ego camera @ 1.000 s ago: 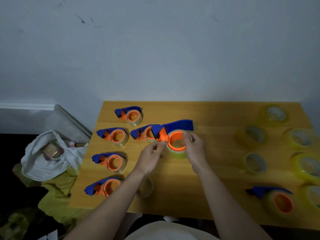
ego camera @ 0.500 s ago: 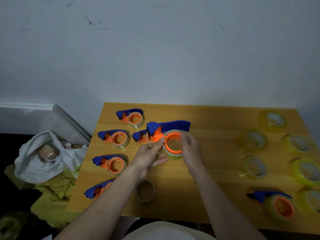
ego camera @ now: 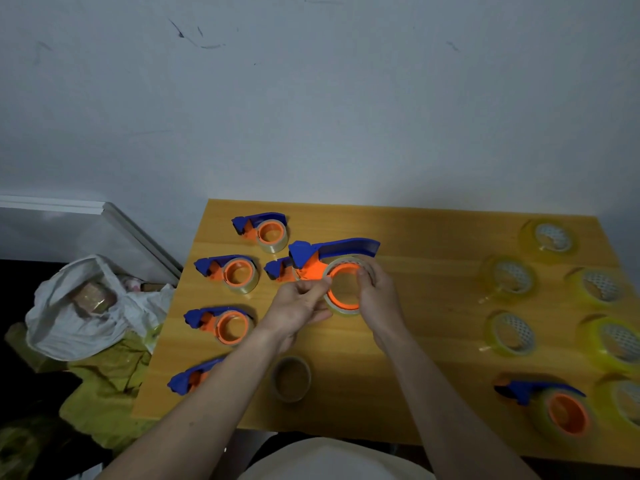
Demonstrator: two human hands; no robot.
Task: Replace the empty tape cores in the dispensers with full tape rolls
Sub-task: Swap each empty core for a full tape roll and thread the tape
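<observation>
We list from left to right, as seen from the head camera.

1. White bag [ego camera: 79,317], off the tabletop at far left, slumped on yellow-green sheeting [ego camera: 104,386]; a brownish tape roll [ego camera: 91,299] lies in its mouth. No writing legible.

2. Wooden tabletop [ego camera: 426,341], yellow-orange, set against a pale wall [ego camera: 311,98] with dark scuff marks.

3. Dispensers along the tabletop's left side, blue handles with orange hubs: far dispenser [ego camera: 263,230], second dispenser [ego camera: 232,273], third dispenser [ego camera: 221,323], near dispenser [ego camera: 194,375] partly hidden by the left forearm. A further one, the hidden dispenser [ego camera: 278,270], sits behind the held one.

4. Empty tape core [ego camera: 291,377], brown ring, lying flat near the front edge, between the two forearms.

5. Left hand [ego camera: 299,304], fingers curled, pinching at the left rim of the roll on the held dispenser.

6. Held dispenser [ego camera: 332,249], centre of the tabletop, raised and tilted toward us: long blue handle, orange hub, a thin clear tape roll [ego camera: 346,308] seated round the hub.

7. Right hand [ego camera: 375,294], fingers curled over the roll's right rim, gripping it.

8. Full tape rolls [ego camera: 509,278], yellowish and translucent with mesh-patterned cores, lying flat over the right side; some blurred. We can read no brand or label.

9. Loaded dispenser [ego camera: 554,407], near right corner, orange hub facing us inside a thick yellow roll.
</observation>
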